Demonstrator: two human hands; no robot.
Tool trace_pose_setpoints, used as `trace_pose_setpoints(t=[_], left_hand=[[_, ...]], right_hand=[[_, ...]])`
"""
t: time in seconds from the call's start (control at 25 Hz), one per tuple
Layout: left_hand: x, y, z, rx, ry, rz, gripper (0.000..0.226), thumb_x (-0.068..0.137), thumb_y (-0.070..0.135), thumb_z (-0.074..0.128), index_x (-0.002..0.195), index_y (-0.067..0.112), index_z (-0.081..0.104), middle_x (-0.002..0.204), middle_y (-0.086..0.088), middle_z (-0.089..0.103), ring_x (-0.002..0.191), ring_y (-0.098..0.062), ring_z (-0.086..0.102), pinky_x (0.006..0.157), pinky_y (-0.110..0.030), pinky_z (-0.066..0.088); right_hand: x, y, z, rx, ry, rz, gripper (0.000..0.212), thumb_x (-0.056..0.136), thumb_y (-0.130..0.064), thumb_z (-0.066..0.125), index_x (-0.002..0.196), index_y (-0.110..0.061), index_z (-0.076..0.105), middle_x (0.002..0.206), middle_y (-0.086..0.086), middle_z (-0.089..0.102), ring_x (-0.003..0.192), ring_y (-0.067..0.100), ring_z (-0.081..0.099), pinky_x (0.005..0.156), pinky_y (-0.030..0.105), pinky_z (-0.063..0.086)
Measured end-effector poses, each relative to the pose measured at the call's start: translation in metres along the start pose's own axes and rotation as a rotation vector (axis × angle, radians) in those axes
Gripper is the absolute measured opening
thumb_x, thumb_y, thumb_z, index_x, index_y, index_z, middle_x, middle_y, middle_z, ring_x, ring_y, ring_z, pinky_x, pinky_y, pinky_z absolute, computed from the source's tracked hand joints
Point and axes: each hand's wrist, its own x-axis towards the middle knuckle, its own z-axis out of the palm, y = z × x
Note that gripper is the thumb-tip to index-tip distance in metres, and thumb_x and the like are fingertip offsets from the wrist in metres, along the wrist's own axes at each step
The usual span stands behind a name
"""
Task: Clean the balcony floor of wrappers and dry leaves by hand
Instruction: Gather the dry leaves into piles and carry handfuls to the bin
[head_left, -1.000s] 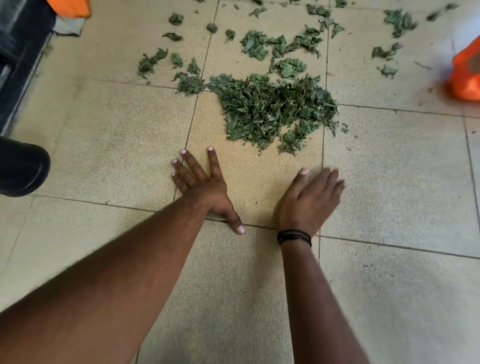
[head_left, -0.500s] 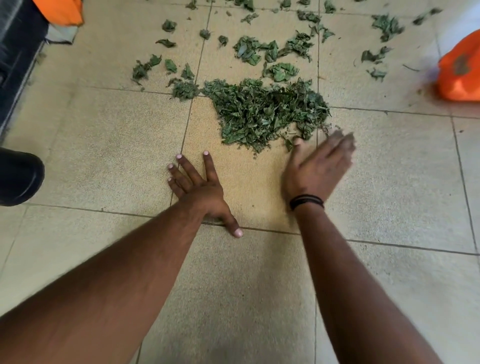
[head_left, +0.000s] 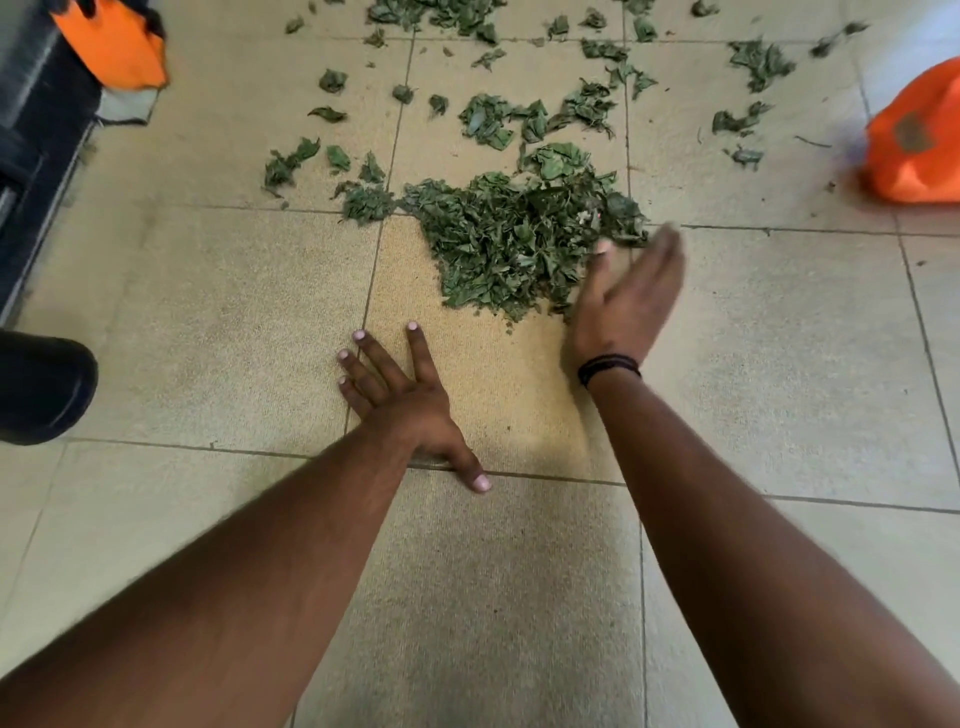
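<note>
Right hand (head_left: 626, 301) has travelled forward from the bare tile up to the near-right edge of the big pile of crumpled dry green leaves (head_left: 524, 244) since a second ago; view has also shifted a bit. Left hand (head_left: 400, 395) hasn't budged.

Right hand: stands on edge, fingers (head_left: 662, 249) straight and together, motion-blurred at the tips, touching the pile's right flank. Grasping nothing. Black braided band (head_left: 608, 366) on that wrist.

Left hand: flat, palm down on the beige textured floor tiles (head_left: 234, 322), fingers splayed and released, thumb lying across a grout line. Just short of the pile's near tip, not touching it.

Leaves: main pile sits mostly on the tile ahead of both hands and straddles the grout line at its far edge. Loose scattered green leaf bits (head_left: 498, 117) lie beyond it and to both sides, across the far tiles up to the frame's top edge. A small clump (head_left: 366, 200) sits just left of the pile, on the grout junction.

Other stuff: orange plastic bag (head_left: 917, 140) at right edge, well apart from the pile. Orange cloth item (head_left: 117, 49) top left, over a grey scrap. Black rounded shoe toe (head_left: 44, 387) at left edge. Dark frame or sill (head_left: 26, 156) along the far left; can't tell what it is.
</note>
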Motion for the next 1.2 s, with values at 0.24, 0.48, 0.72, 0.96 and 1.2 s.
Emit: trace_pose_setpoints(t=[0.24, 0.48, 0.72, 0.96, 1.2], left_hand=[[0.001, 0.000, 0.000, -0.001, -0.003, -0.010, 0.189, 0.031, 0.059, 0.098, 0.122, 0.015, -0.062, 0.114, -0.037, -0.066, 0.112, -0.059, -0.057, 0.106, -0.073, -0.022], [0.000, -0.001, -0.001, -0.016, -0.013, 0.015, 0.188, 0.034, 0.057, 0.098, 0.123, 0.015, -0.062, 0.112, -0.036, -0.067, 0.110, -0.058, -0.058, 0.103, -0.071, -0.027], [0.003, -0.001, 0.000, -0.005, -0.002, 0.005, 0.188, 0.033, 0.055, 0.099, 0.122, 0.016, -0.062, 0.110, -0.036, -0.068, 0.108, -0.057, -0.059, 0.103, -0.071, -0.026], [0.001, 0.000, 0.000, 0.005, 0.005, -0.008, 0.188, 0.033, 0.055, 0.099, 0.123, 0.016, -0.061, 0.114, -0.035, -0.067, 0.110, -0.056, -0.058, 0.106, -0.071, -0.024], [0.002, -0.001, 0.000, 0.010, 0.003, -0.007, 0.189, 0.030, 0.059, 0.097, 0.122, 0.016, -0.062, 0.113, -0.036, -0.067, 0.109, -0.057, -0.058, 0.106, -0.072, -0.023]], right_hand=[[0.053, -0.012, 0.023, -0.096, -0.180, 0.097, 0.081, 0.099, -0.060, 0.007, 0.157, -0.006, 0.021, 0.164, 0.017, 0.023, 0.152, 0.030, 0.021, 0.124, 0.052, 0.017], [0.019, -0.020, 0.019, 0.236, -0.132, 0.021, 0.076, 0.101, -0.060, 0.023, 0.160, -0.013, 0.014, 0.167, 0.010, 0.017, 0.154, 0.024, 0.013, 0.125, 0.051, 0.017], [-0.087, 0.012, -0.003, -0.273, -0.177, 0.157, 0.082, 0.100, -0.063, 0.002, 0.159, -0.007, -0.001, 0.168, 0.015, -0.002, 0.155, 0.028, -0.005, 0.126, 0.047, 0.001], [-0.066, -0.038, 0.026, 0.002, -0.339, -0.081, 0.069, 0.106, -0.050, 0.020, 0.160, -0.011, 0.006, 0.169, 0.009, 0.004, 0.156, 0.024, -0.001, 0.127, 0.047, 0.008], [-0.086, -0.009, -0.006, 0.644, -0.076, 0.054, 0.031, 0.097, -0.034, 0.048, 0.095, -0.011, 0.068, 0.090, 0.006, 0.069, 0.083, 0.024, 0.064, 0.072, 0.051, 0.056]])
